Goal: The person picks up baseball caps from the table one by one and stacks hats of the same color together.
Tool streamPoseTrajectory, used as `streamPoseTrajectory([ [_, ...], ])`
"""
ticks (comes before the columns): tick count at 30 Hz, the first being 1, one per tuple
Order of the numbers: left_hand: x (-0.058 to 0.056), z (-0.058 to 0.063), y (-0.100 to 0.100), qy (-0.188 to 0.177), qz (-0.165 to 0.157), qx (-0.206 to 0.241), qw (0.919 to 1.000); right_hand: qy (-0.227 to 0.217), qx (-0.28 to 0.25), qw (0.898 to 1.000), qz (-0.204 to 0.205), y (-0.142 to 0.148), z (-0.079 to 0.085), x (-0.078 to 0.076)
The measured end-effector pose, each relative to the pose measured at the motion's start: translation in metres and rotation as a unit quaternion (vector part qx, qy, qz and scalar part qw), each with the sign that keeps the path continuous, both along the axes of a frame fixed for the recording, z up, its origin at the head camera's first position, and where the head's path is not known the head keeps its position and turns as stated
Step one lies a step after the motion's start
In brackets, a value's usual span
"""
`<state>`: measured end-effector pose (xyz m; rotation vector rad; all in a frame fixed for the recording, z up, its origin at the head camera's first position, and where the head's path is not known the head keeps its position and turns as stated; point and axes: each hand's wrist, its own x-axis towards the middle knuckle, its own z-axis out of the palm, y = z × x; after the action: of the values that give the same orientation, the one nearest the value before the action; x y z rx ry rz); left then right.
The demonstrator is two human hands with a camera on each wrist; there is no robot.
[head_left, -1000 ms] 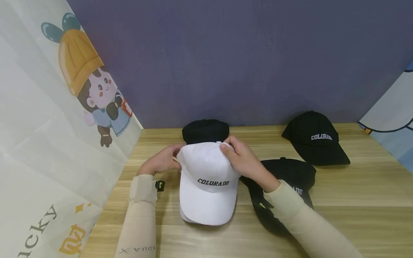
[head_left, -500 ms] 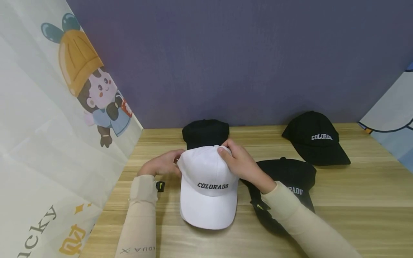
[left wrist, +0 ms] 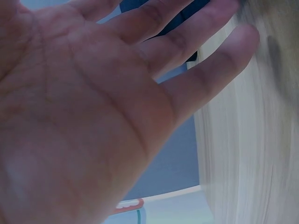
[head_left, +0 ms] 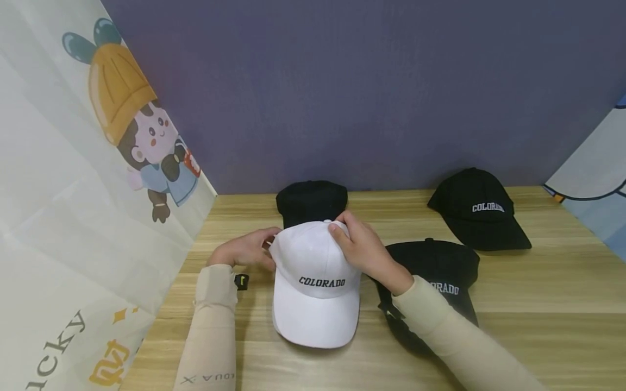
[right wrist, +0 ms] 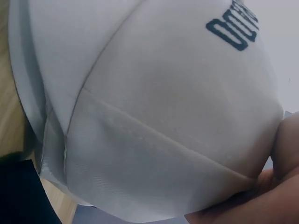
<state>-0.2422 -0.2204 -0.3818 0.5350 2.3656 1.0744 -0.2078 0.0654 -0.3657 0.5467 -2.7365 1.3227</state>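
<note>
In the head view a white baseball cap lettered COLORADO faces the person at the middle of the table. A second white brim edge shows beneath its own in the right wrist view. My right hand pinches the crown beside the top button, thumb in front and fingers behind. At the cap's left edge my left hand holds the side between thumb and fingers, which go partly out of sight behind it. The left wrist view shows the palm with its outer fingers extended and spread over the table.
Behind the white cap sits a black cap. Another black cap lies under the right forearm, partly covered by it. A third black cap rests at the back right. A grey-blue panel rises behind the wooden table.
The white cap and the right hand have come slightly down and toward the person. The lower white brim seen beneath it earlier is now covered. The left hand has hardly moved.
</note>
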Motion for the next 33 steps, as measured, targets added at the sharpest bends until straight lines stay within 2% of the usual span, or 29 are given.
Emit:
streamPoseTrajectory([
  [8,0.006,0.008,-0.006,-0.036,0.013,0.017,0.9991,-0.007,0.024,1.000,-0.016,-0.004,-0.004,0.001],
  [10,0.008,0.011,-0.005,-0.035,0.019,0.012,0.9992,-0.001,0.029,0.999,-0.016,-0.005,-0.005,0.001],
  [17,0.011,0.019,0.006,0.009,0.022,-0.016,0.9996,0.007,0.035,0.999,-0.023,-0.007,-0.006,0.002],
  [26,0.010,0.021,0.032,0.034,0.004,-0.013,0.9993,0.019,0.046,0.998,-0.026,-0.006,-0.007,0.001],
  [33,0.012,0.023,0.047,0.085,0.012,-0.003,0.9963,0.016,0.054,0.998,-0.007,-0.005,-0.009,0.000],
])
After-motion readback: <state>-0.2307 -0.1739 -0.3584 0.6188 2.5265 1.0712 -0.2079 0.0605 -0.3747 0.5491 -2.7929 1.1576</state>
